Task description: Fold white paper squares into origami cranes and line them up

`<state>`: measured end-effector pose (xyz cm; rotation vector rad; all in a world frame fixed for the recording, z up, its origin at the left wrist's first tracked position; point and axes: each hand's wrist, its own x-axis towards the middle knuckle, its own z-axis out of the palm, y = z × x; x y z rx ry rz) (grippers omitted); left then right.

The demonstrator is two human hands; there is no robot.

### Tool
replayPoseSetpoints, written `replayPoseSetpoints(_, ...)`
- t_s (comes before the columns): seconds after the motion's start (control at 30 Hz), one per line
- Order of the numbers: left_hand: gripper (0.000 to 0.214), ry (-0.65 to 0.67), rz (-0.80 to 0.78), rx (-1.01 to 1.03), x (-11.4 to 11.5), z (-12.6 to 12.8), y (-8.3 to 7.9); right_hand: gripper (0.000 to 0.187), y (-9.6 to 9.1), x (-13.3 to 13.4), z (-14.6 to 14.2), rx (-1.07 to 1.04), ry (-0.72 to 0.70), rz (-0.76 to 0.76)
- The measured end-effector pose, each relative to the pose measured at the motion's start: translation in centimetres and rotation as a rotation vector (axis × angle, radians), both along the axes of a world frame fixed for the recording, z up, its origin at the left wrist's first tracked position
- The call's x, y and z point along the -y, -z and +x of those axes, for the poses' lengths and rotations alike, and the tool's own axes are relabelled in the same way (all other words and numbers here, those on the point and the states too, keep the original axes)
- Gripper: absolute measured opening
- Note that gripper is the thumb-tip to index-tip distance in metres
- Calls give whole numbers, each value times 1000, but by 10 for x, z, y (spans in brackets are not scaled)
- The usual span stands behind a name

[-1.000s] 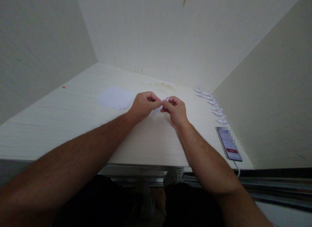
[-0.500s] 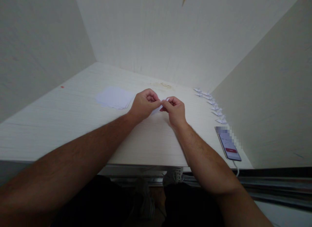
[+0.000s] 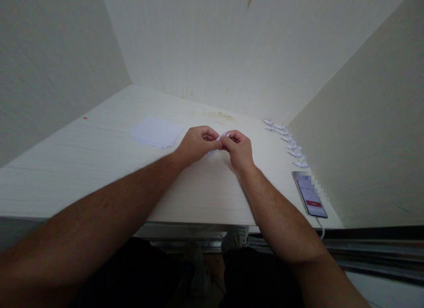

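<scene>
A small piece of folded white paper (image 3: 213, 152) is held between my two hands over the middle of the table. My left hand (image 3: 198, 142) pinches it from the left with thumb and fingers. From the right, my right hand (image 3: 239, 148) pinches it too, thumb close against the left thumb. Most of the paper is hidden behind my fingers; a lower edge and a pointed tip near the right fingers show. Left of my hands lies a loose stack of white paper sheets (image 3: 155, 131).
Several folded paper cranes (image 3: 294, 153) stand in a row along the right wall. In front of them a phone (image 3: 310, 195) with a cable lies by the table's right edge. Walls enclose the white table (image 3: 198, 197) at left, back and right. A brownish stain marks the far side.
My left fingers have dropped slightly and closed in toward the right ones. The folded paper has shifted a little between my hands. Everything else stays in place.
</scene>
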<state>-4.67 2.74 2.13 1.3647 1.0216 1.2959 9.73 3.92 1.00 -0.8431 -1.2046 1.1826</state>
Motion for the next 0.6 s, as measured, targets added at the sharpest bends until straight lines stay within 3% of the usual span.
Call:
replayPoseSetpoints(0.27, 21, 59, -40, -77, -5, -6, 4, 17, 1, 0, 1, 41, -12, 4)
replayPoseSetpoints(0.6, 22, 27, 118, -127, -1, -2, 0, 17, -1, 1, 1, 13, -32, 50)
